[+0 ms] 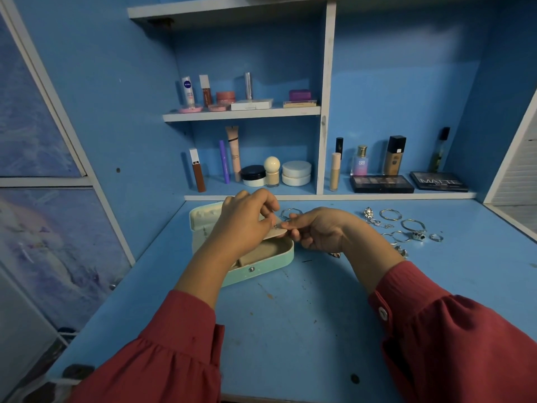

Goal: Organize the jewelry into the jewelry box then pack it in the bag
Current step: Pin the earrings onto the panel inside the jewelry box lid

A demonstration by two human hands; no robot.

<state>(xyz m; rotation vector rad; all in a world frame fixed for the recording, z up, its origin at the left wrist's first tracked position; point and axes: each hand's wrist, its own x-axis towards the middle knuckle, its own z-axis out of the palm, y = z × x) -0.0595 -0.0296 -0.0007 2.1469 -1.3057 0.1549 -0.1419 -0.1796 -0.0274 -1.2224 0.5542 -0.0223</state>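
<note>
This looks like a home, at a blue dressing table [290,315] in a bedroom. Far back, small shelves [242,114] hold makeup: creams, lipsticks, a perfume bottle [360,160] and eyeshadow boxes [382,184]. On the right, rings and bracelets [406,228] lie on the table.

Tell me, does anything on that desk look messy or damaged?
Yes: the blue desk is scuffed, with chipped paint in front of the open box. Rings and bangles lie scattered loose at the right, still unpacked.

Both arms wear loose, dark red sleeves [453,338] gathered at the cuffs. A white button [382,313] fastens the right cuff.
</note>
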